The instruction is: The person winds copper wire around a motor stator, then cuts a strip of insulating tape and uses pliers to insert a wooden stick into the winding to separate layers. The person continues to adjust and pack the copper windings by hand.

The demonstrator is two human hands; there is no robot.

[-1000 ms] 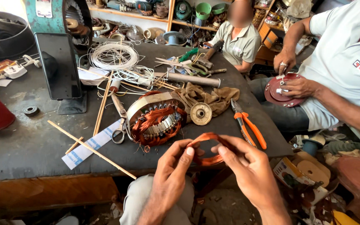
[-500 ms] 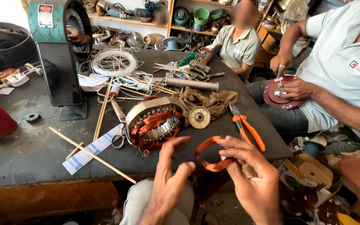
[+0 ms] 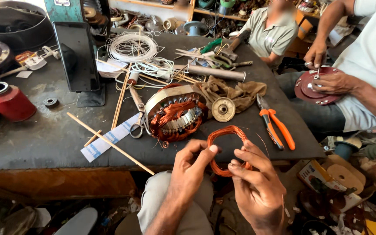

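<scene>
Since the earlier frame, both hands had lifted the coil (image 3: 227,150) higher, so that its top stood in front of the bench edge instead of below it. The left hand (image 3: 190,167) pinched the left side of the copper loop between thumb and forefinger, fingers narrow and closed on the wire. The right hand (image 3: 255,180) held the lower right part of the same loop, fingers curled close around the strands. The coil was upright, a round ring of thin orange wire, between the two hands and just before the bench (image 3: 44,135).

On the bench, just behind the coil, the stator (image 3: 175,113) lay tilted, with copper windings in its slots. A small pulley (image 3: 223,109) lay beside it on the right, touching a brown cloth (image 3: 236,91). Orange pliers (image 3: 275,124) lay near the right edge. Scissors (image 3: 140,113) lay left of the stator, over a white strip (image 3: 107,141), and a thin stick (image 3: 109,142) crossed that strip. A red can (image 3: 9,102) stood far left. At the right, another person's hands (image 3: 327,82) held a dark red round cover (image 3: 316,87).
</scene>
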